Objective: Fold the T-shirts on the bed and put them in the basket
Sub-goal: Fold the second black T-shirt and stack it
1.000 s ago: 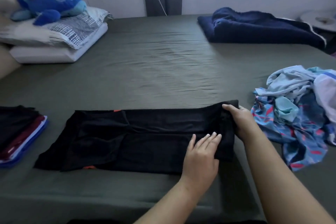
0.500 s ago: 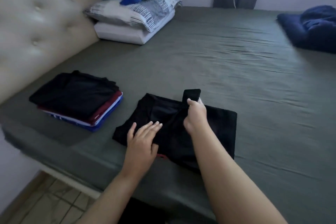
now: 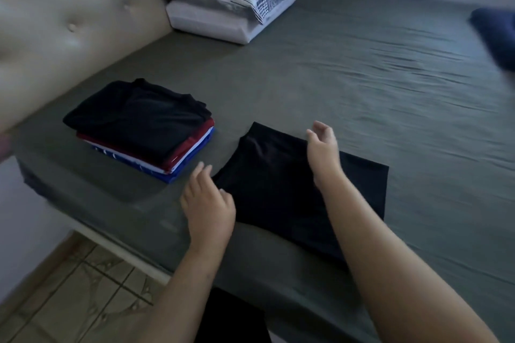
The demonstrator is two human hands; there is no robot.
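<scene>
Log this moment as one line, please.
black T-shirt folded flat | left hand open at its edge | right hand open above | stack beside

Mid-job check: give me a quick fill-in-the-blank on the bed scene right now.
1. The folded black T-shirt lies flat on the ____.
2. The top garment of the folded stack is ____ in colour.
3. The left hand holds ____.
4. The right hand is above the black ____.

Missing: bed; black; nothing; T-shirt
</scene>
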